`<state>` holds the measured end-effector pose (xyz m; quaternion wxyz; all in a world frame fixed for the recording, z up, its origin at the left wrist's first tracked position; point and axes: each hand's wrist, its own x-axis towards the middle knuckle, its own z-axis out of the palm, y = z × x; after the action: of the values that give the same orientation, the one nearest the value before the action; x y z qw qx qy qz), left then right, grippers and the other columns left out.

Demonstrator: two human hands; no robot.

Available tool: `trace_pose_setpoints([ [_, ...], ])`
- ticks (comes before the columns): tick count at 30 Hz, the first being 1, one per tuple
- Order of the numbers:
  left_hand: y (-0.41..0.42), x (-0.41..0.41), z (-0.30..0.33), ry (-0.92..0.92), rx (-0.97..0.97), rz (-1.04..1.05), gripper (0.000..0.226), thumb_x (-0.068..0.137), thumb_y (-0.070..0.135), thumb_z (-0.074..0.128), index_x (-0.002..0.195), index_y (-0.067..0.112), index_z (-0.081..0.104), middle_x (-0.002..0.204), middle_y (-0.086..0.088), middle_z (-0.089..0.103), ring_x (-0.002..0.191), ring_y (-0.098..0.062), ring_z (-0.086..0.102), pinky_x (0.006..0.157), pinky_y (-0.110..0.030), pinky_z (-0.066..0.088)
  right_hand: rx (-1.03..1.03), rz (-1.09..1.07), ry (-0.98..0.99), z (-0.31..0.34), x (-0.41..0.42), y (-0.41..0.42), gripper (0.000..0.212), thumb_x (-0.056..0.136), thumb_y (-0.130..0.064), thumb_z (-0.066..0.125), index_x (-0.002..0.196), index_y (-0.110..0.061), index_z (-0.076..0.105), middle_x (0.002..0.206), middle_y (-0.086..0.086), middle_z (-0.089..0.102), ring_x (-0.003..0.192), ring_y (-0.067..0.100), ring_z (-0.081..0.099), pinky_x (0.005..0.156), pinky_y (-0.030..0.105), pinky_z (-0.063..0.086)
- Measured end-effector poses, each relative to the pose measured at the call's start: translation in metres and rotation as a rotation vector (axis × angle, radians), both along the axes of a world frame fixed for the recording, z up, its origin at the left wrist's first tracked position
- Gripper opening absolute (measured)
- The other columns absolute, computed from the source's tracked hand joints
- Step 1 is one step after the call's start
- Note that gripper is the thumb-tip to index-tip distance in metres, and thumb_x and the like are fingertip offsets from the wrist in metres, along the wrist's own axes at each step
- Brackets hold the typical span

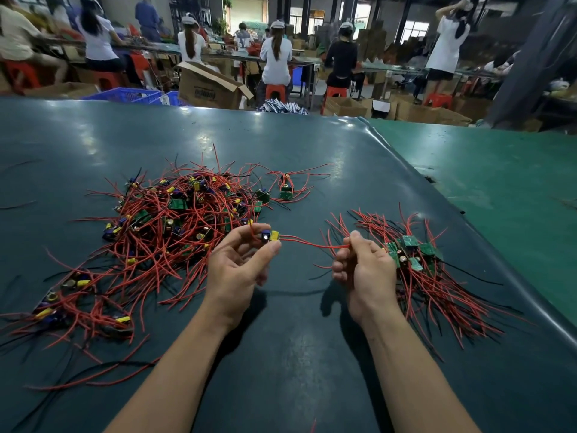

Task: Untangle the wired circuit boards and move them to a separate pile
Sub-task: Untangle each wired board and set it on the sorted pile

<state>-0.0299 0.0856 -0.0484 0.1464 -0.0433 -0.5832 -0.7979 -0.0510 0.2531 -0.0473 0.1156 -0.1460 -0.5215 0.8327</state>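
Observation:
A big tangle of small green circuit boards with red and black wires lies on the dark table at centre left. My left hand pinches one small board with a yellow part between thumb and fingertips, just right of the tangle. Two red wires run from that board to my right hand, which pinches their ends. Right beside my right hand lies a neater pile of boards with wires fanning toward me.
The dark green table mat ends at a raised edge on the right, beside a lighter green surface. Two loose boards lie behind the tangle. More wired boards sit at near left. People sit at benches beyond the table.

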Motion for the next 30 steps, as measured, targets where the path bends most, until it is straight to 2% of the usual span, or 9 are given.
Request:
trace_pose_setpoints([
  [2, -0.003, -0.003, 0.0, 0.0, -0.024, 0.046, 0.022, 0.075, 0.016, 0.073, 0.096, 0.012, 0.068, 0.073, 0.004, 0.067, 0.055, -0.008, 0.052, 0.049, -0.019, 0.044, 0.375, -0.096, 0.021, -0.002, 0.002, 0.002, 0.005, 0.095, -0.015, 0.061, 0.09, -0.015, 0.062, 0.06, 0.001, 0.062, 0.044, 0.013, 0.053, 0.046, 0.022, 0.044],
  [5, -0.002, -0.006, 0.0, -0.004, 0.081, -0.004, 0.023, 0.07, 0.017, 0.072, 0.091, 0.011, 0.065, 0.089, 0.0, 0.074, 0.08, -0.013, 0.066, 0.072, -0.024, 0.055, 1.071, -0.248, 0.097, -0.01, 0.009, -0.003, 0.02, 0.088, -0.021, 0.07, 0.108, -0.023, 0.071, 0.079, -0.002, 0.056, 0.068, 0.019, 0.055, 0.068, 0.028, 0.043],
  [7, -0.002, -0.006, 0.0, -0.025, 0.234, -0.109, 0.022, 0.07, 0.014, 0.072, 0.09, 0.009, 0.063, 0.092, -0.008, 0.074, 0.084, -0.018, 0.07, 0.077, -0.027, 0.058, 1.2, -0.249, 0.14, -0.01, 0.013, -0.011, 0.017, 0.086, -0.024, 0.074, 0.102, -0.024, 0.075, 0.088, -0.001, 0.045, 0.074, 0.018, 0.05, 0.069, 0.029, 0.043],
  [9, -0.002, -0.004, 0.004, -0.047, 0.307, -0.182, 0.027, 0.065, 0.019, 0.08, 0.087, 0.01, 0.068, 0.081, -0.01, 0.073, 0.072, -0.018, 0.07, 0.068, -0.025, 0.058, 1.068, -0.209, 0.222, -0.009, 0.012, -0.012, 0.009, 0.086, -0.019, 0.073, 0.094, -0.024, 0.076, 0.091, 0.0, 0.048, 0.075, 0.016, 0.052, 0.069, 0.025, 0.047],
  [12, -0.002, -0.004, 0.006, -0.06, 0.297, -0.226, 0.056, 0.042, 0.038, 0.097, 0.082, 0.008, 0.073, 0.063, -0.003, 0.064, 0.051, -0.011, 0.058, 0.048, -0.021, 0.049, 0.501, 0.095, 0.241, 0.001, 0.013, -0.014, 0.013, 0.092, -0.02, 0.066, 0.087, -0.026, 0.076, 0.075, -0.006, 0.061, 0.056, 0.009, 0.049, 0.051, 0.018, 0.041],
  [14, 0.0, -0.003, 0.005, -0.085, 0.213, -0.267, 0.057, 0.041, 0.046, 0.096, 0.08, 0.009, 0.076, 0.057, 0.001, 0.059, 0.044, -0.008, 0.05, 0.042, -0.019, 0.042, 0.271, 0.311, 0.197, 0.007, 0.017, -0.018, 0.019, 0.091, -0.03, 0.062, 0.089, -0.021, 0.079, 0.065, -0.008, 0.057, 0.045, 0.008, 0.04, 0.04, 0.019, 0.032],
  [19, 0.007, 0.001, -0.002, -0.119, 0.087, -0.371, 0.02, 0.072, 0.025, 0.072, 0.081, 0.008, 0.076, 0.054, 0.004, 0.06, 0.042, -0.005, 0.049, 0.041, -0.016, 0.04, 0.273, 0.535, 0.029, 0.007, 0.019, -0.019, 0.032, 0.076, -0.052, 0.066, 0.07, -0.022, 0.078, 0.063, -0.004, 0.054, 0.047, 0.006, 0.041, 0.043, 0.018, 0.027],
  [24, 0.011, 0.002, -0.001, -0.05, -0.106, -0.334, 0.021, 0.082, 0.021, 0.061, 0.08, 0.002, 0.069, 0.047, 0.012, 0.057, 0.04, 0.005, 0.049, 0.045, -0.006, 0.038, 0.185, 0.542, 0.067, 0.006, 0.017, -0.014, 0.027, 0.072, -0.036, 0.073, 0.089, -0.015, 0.08, 0.063, -0.006, 0.058, 0.046, 0.004, 0.034, 0.039, 0.015, 0.026],
  [30, 0.011, 0.003, -0.005, -0.072, -0.126, -0.371, 0.021, 0.082, 0.029, 0.064, 0.076, 0.013, 0.075, 0.047, 0.009, 0.045, 0.039, -0.006, 0.036, 0.041, -0.016, 0.029, 0.083, 0.496, 0.022, 0.006, 0.015, -0.013, 0.013, 0.061, -0.027, 0.081, 0.066, -0.019, 0.073, 0.063, 0.0, 0.063, 0.044, 0.006, 0.041, 0.04, 0.016, 0.031],
])
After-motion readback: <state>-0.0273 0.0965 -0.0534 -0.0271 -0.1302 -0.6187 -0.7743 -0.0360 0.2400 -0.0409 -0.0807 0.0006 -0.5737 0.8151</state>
